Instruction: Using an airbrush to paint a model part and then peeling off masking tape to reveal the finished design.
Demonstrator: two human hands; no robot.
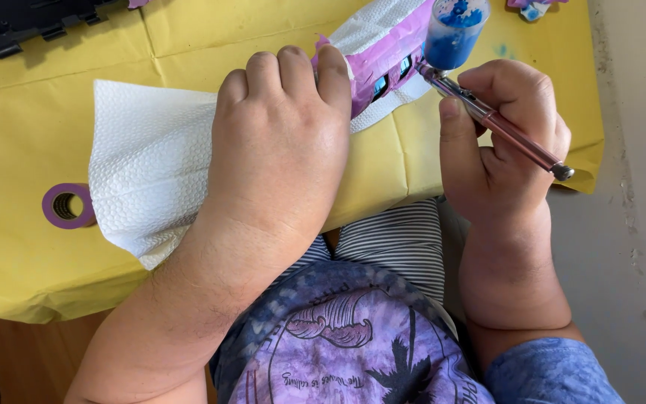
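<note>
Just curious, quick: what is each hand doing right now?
Left hand: closed over the masked object, holding it on the paper towel.
Right hand: closed, holding the airbrush.

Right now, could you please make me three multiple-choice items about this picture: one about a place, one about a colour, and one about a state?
1. Where does the roll of purple tape lie?
A. on the yellow paper, left of the paper towel
B. on the masked object
C. in the right hand

2. What colour is the paint in the cup of the airbrush?
A. red
B. blue
C. green

3. How is the masked object held?
A. it lies untouched
B. the right hand lifts it
C. the left hand rests on it, fingers over its near edge

Answers:
1. A: the roll sits on the yellow paper beside the left edge of the paper towel.
2. B: the cup shows blue inside.
3. C: the left fingertips cover the taped object, while the right hand has its grip on the airbrush.
</note>
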